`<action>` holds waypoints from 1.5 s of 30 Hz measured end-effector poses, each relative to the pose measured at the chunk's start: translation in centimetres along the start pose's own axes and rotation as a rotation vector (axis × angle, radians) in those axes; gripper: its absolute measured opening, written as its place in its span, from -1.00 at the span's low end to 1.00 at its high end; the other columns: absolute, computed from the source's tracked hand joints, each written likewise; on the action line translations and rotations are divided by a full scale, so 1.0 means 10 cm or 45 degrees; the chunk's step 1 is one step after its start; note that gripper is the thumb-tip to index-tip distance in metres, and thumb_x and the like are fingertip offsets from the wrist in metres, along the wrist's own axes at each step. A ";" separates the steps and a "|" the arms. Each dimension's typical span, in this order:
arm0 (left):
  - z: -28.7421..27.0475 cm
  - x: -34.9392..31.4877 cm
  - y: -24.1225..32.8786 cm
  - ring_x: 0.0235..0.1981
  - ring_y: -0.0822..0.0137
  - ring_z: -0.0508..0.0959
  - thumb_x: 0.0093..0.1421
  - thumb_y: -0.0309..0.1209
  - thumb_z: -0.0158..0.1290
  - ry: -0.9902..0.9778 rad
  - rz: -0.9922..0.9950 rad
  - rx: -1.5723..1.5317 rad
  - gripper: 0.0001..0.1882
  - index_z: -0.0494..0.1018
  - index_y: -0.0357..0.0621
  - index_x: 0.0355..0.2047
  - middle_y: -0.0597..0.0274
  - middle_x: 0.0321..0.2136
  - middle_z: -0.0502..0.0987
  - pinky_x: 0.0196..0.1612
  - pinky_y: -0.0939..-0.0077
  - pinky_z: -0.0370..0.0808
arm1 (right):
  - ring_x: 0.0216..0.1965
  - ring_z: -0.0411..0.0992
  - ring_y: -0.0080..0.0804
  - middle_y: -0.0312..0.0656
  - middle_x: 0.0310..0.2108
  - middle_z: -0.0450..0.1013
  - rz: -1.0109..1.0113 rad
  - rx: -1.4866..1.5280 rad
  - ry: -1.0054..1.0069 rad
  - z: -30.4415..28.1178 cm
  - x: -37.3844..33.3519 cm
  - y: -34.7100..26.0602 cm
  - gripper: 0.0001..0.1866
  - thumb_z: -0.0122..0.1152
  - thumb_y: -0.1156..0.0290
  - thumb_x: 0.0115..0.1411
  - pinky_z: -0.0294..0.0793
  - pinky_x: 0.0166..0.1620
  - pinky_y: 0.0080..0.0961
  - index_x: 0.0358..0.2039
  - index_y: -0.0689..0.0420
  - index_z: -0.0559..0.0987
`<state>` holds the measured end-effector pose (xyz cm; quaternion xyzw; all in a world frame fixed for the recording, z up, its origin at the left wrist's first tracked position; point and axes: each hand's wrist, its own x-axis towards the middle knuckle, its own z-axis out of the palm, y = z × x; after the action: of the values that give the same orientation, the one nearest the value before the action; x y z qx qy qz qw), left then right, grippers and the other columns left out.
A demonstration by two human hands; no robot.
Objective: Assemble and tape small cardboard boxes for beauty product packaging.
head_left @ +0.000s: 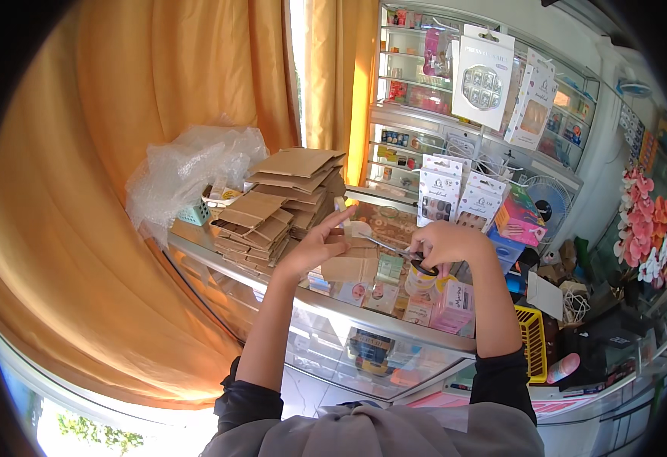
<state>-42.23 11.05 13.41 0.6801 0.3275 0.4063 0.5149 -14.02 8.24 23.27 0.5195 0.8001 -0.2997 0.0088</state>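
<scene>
My right hand (pixel 448 247) is closed round a pair of scissors (pixel 388 244), its fingers at the dark handle loops. The metal blades point left across the glass counter (pixel 394 217). Across from the tips, my left hand (pixel 318 245) is raised with fingers stretched and thumb apart; nothing shows clearly in its grasp. A small yellow piece (pixel 340 203) shows by its fingertips, too little to name. Beneath the hands a flat brown cardboard piece (pixel 349 269) lies on the counter. Folded brown cardboard boxes (pixel 253 228) are stacked beside my left hand.
Clear bubble wrap (pixel 196 156) and a teal basket (pixel 193 212) sit at the far left of the counter. Hanging packs of press-on nails (pixel 486 80) rise at the back right. A pink box (pixel 453 306) stands below my right hand; a yellow basket (pixel 532 343) is farther right.
</scene>
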 end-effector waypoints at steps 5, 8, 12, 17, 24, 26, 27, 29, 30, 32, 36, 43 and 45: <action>-0.01 -0.02 -0.02 -0.32 0.60 0.38 0.17 -0.64 0.03 0.048 0.019 0.049 -0.17 0.05 0.15 0.41 0.40 -0.30 0.42 -0.17 0.67 0.42 | -0.57 0.59 -0.39 -0.04 -0.41 0.59 -0.068 0.281 0.038 0.04 0.07 0.04 -0.64 0.23 0.55 0.04 0.63 -0.51 -0.51 -0.10 0.33 0.50; 0.00 -0.01 0.00 -0.12 0.47 0.46 0.13 -0.54 0.10 0.058 -0.103 -0.013 -0.20 0.12 0.12 0.38 0.17 -0.11 0.50 0.01 0.58 0.40 | -0.58 0.59 -0.37 0.00 -0.48 0.58 -0.037 0.419 0.282 0.19 0.28 0.06 -0.71 0.23 0.55 0.05 0.62 -0.53 -0.48 -0.19 0.38 0.52; 0.00 0.00 0.02 -0.18 0.48 0.48 0.14 -0.53 0.10 0.057 -0.125 -0.029 -0.19 0.10 0.10 0.39 0.16 -0.18 0.53 -0.01 0.59 0.40 | -0.63 0.56 -0.39 -0.05 -0.51 0.57 0.010 0.258 0.382 0.41 0.63 0.13 -0.74 0.26 0.51 0.05 0.58 -0.54 -0.50 -0.25 0.40 0.56; -0.03 -0.01 -0.02 -0.17 0.51 0.47 0.13 -0.58 0.09 0.054 -0.153 -0.038 -0.15 0.03 0.05 0.41 0.17 -0.09 0.50 -0.05 0.62 0.44 | -0.62 0.56 -0.26 0.02 -0.59 0.54 0.069 -0.085 0.378 0.55 0.90 0.11 -0.76 0.30 0.48 0.00 0.59 -0.49 -0.39 -0.38 0.43 0.58; 0.00 0.01 -0.17 0.17 0.34 0.37 0.12 -0.54 0.07 0.148 0.060 0.037 -0.12 -0.04 0.09 0.43 -0.02 0.36 0.08 0.14 0.52 0.38 | -0.33 0.57 0.01 0.13 -0.41 0.56 0.016 -0.481 0.649 0.67 1.08 0.12 -0.80 0.34 0.40 -0.05 0.58 -0.23 -0.19 -0.46 0.28 0.63; 0.04 -0.01 -0.14 0.19 0.32 0.34 0.12 -0.53 0.05 0.138 0.024 -0.064 -0.10 -0.08 0.14 0.44 -0.04 0.32 0.17 0.15 0.50 0.36 | -0.28 0.57 0.02 0.11 -0.37 0.56 0.018 -0.514 0.616 0.67 1.08 0.13 -0.83 0.32 0.40 -0.02 0.56 -0.22 -0.15 -0.41 0.20 0.65; 0.05 -0.01 -0.14 0.19 0.32 0.34 0.12 -0.53 0.05 0.136 0.024 -0.064 -0.10 -0.08 0.14 0.44 -0.04 0.32 0.17 0.15 0.50 0.36 | -0.28 0.57 0.02 0.11 -0.37 0.56 0.020 -0.513 0.617 0.65 1.07 0.14 -0.83 0.32 0.40 -0.02 0.56 -0.22 -0.15 -0.41 0.20 0.65; 0.06 0.00 -0.13 0.17 0.31 0.37 0.11 -0.53 0.05 0.131 0.014 -0.109 -0.07 -0.11 0.18 0.45 -0.06 0.29 0.22 0.13 0.50 0.37 | -0.30 0.57 -0.01 0.09 -0.39 0.56 0.003 -0.491 0.605 0.61 1.04 0.19 -0.85 0.25 0.44 0.04 0.56 -0.23 -0.22 -0.36 0.20 0.65; 0.06 0.01 -0.13 0.17 0.31 0.37 0.11 -0.53 0.05 0.131 0.016 -0.108 -0.07 -0.11 0.18 0.45 -0.06 0.29 0.22 0.13 0.50 0.37 | -0.30 0.57 -0.01 0.09 -0.39 0.56 0.002 -0.492 0.608 0.57 0.97 0.12 -0.85 0.25 0.44 0.04 0.56 -0.23 -0.22 -0.36 0.20 0.65; 0.03 -0.04 -0.16 -0.02 0.40 0.44 0.12 -0.52 0.06 0.180 0.038 -0.143 -0.10 -0.03 0.30 0.43 0.05 0.18 0.33 0.09 0.50 0.37 | -0.36 0.58 -0.18 0.03 -0.41 0.57 -0.105 -0.269 0.911 0.51 0.78 -0.16 -0.84 0.22 0.43 0.13 0.55 -0.28 -0.38 -0.30 0.19 0.65; 0.10 -0.06 -0.04 -0.03 0.40 0.45 0.12 -0.53 0.06 0.162 -0.014 -0.168 -0.10 -0.03 0.27 0.43 0.02 0.18 0.33 0.08 0.51 0.38 | -0.41 0.56 -0.40 -0.09 -0.44 0.58 -0.476 0.209 0.962 0.51 0.78 -0.28 -0.83 0.25 0.36 0.17 0.50 -0.32 -0.52 -0.30 0.18 0.65; 0.13 -0.06 -0.02 -0.10 0.45 0.38 0.14 -0.52 0.06 0.181 0.043 -0.094 -0.09 -0.09 0.18 0.45 0.23 -0.15 0.30 0.04 0.59 0.35 | -0.45 0.52 -0.55 -0.22 -0.47 0.59 -0.667 0.497 0.651 0.67 1.03 -0.21 -0.85 0.31 0.38 0.12 0.47 -0.36 -0.56 -0.40 0.21 0.63; 0.10 -0.07 -0.05 -0.10 0.46 0.38 0.14 -0.51 0.07 0.158 0.056 -0.136 -0.09 -0.08 0.17 0.45 0.27 -0.19 0.26 0.04 0.61 0.34 | -0.46 0.52 -0.55 -0.22 -0.47 0.59 -0.688 0.552 0.657 0.70 1.05 -0.23 -0.88 0.31 0.42 0.11 0.47 -0.36 -0.57 -0.40 0.21 0.62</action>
<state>-41.62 10.15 12.64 0.6321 0.3217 0.4758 0.5202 -22.83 12.88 15.18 0.3391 0.8020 -0.3126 -0.3797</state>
